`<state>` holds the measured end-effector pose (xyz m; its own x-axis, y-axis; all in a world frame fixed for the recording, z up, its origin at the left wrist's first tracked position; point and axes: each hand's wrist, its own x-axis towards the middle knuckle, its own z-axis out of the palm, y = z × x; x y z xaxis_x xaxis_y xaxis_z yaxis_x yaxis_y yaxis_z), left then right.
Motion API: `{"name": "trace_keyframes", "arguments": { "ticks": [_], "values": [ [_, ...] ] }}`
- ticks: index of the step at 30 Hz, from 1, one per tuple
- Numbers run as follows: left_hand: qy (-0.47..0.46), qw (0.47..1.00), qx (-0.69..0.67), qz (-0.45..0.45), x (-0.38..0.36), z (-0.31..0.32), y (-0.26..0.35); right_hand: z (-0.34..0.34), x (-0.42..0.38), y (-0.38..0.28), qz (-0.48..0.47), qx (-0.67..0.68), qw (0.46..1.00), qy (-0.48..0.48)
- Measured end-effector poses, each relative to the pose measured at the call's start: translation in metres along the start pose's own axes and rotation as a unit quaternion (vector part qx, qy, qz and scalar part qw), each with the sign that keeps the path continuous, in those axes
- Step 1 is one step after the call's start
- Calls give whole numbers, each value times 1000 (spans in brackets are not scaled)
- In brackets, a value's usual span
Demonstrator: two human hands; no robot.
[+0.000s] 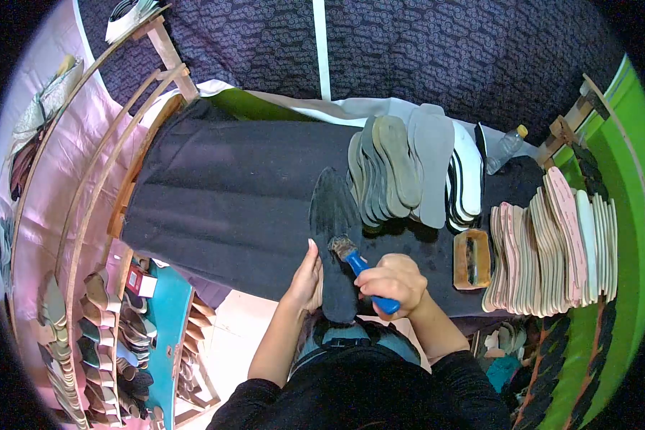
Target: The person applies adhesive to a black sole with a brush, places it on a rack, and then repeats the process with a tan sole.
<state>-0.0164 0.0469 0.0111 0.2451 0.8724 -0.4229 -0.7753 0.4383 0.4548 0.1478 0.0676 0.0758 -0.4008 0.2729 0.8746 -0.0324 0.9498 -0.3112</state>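
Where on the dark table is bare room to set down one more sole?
The left half of the dark table is bare, bordered by the dark sole under the hands. The right is crowded: grey soles, the glue tin and pink soles.

Dark patterned wall (423,50); pink wall (64,150), wooden rack (93,215); green partition (627,186).

Your dark-covered tabletop (222,193) carries one dark sole (335,236), a fanned stack of grey soles (401,168), a row of pink insoles (552,244), a wooden box (471,259) and a plastic bottle (507,148).
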Motion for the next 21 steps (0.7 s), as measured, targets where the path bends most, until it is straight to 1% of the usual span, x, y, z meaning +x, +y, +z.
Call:
{"name": "trace_keyframes", "arguments": {
  "ticks": [2,3,4,6,7,8,10,12,14,15,16,17,18,19,20,21],
  "values": [
    [-102,991,87,-7,-9,5,4,-1,4,4,27,-23,997,64],
    [-138,987,69,-46,-9,3,5,-2,9,11,25,-12,996,88],
    [-139,987,71,-48,-8,3,4,-3,17,17,17,-17,994,109],
    [-186,979,73,-42,-4,3,3,-1,30,28,-5,-33,991,128],
    [-191,978,67,-44,-4,3,4,1,28,29,-15,-32,992,125],
    [-193,978,68,-44,-2,5,4,1,24,26,-14,-48,994,94],
    [-85,995,60,9,-1,8,4,6,12,17,-36,-29,998,50],
    [-106,993,51,23,-1,12,7,8,-3,4,-15,39,999,4],
    [-200,978,55,31,6,-2,9,9,-9,-2,-31,53,996,-63],
    [-199,978,53,30,4,0,9,11,-7,-4,-34,61,996,-62],
    [-168,984,54,27,1,5,8,10,-6,-3,-31,61,996,-62],
    [-138,989,56,24,-2,10,9,9,-4,-1,-11,59,998,-32],
    [-139,988,57,22,-5,14,9,8,-1,2,8,56,998,-1],
    [-133,991,-11,17,-7,18,10,10,4,6,9,50,998,22],
    [-127,989,-80,14,-8,22,12,12,6,6,7,50,998,23],
    [-130,987,-93,20,-8,24,14,14,7,6,-6,49,999,23]
  ]
}}
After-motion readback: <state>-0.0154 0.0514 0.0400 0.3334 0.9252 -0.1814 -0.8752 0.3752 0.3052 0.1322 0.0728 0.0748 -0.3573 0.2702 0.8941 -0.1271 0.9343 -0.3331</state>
